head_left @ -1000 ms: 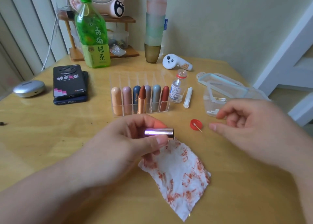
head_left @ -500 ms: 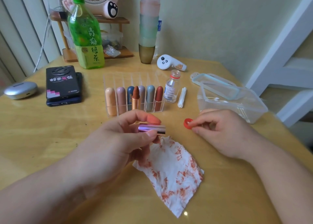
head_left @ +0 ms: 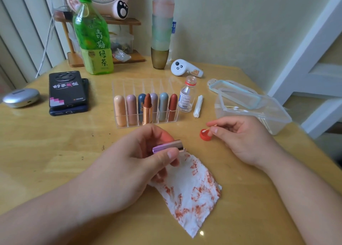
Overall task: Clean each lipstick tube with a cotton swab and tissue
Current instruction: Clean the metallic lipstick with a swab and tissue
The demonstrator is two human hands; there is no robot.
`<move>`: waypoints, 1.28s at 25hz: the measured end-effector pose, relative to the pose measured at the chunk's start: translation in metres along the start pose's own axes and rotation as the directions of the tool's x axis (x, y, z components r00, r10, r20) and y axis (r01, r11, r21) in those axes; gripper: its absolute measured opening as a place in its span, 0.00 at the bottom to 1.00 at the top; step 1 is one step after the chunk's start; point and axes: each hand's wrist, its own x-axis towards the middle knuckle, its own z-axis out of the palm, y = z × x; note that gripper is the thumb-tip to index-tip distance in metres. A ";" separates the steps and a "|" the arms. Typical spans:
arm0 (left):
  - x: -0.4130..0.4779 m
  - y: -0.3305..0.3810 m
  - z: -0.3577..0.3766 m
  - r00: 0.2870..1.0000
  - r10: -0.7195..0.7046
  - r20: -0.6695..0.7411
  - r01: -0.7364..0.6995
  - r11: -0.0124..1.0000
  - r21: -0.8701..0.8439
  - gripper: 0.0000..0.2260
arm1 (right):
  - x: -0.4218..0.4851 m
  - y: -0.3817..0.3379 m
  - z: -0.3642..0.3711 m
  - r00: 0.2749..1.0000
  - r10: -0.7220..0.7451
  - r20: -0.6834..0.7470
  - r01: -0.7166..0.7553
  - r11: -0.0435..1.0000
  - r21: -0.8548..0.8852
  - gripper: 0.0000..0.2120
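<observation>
Spanning the view, the table (head_left: 55,161) is carrying a red-smeared tissue (head_left: 192,194) lying flat toward its near edge. The left hand (head_left: 133,163) is poised over the tissue's far corner, and the right hand (head_left: 244,139) is working nearer the table's right edge. The left is pinching a purple lipstick tube (head_left: 167,146) between thumb and curled fingers, roughly level. A red cap (head_left: 204,135) is standing loose just beside the right fingers, which are pinching a cotton swab (head_left: 210,129), tip dipping into the cap.

Risk, as judged: sideways swab pressure could be tipping the unsecured cap and spilling any contents, and an over-wet tip could be dripping onto the table.
</observation>
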 end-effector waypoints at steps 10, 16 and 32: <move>-0.002 0.008 -0.008 0.990 0.032 0.138 -0.057 0.982 0.180 0.14 | 0.002 -0.006 0.006 0.990 -0.009 -0.141 -0.018 0.981 -0.193 0.04; 0.004 0.002 -0.006 0.990 0.040 0.132 -0.034 0.998 -0.049 0.07 | -0.002 -0.013 0.003 0.976 -0.026 -0.217 0.002 0.994 -0.110 0.07; 0.004 -0.003 -0.004 0.986 0.124 0.114 -0.121 0.992 -0.030 0.09 | -0.007 -0.021 0.003 0.968 -0.007 -0.252 -0.028 0.990 -0.135 0.13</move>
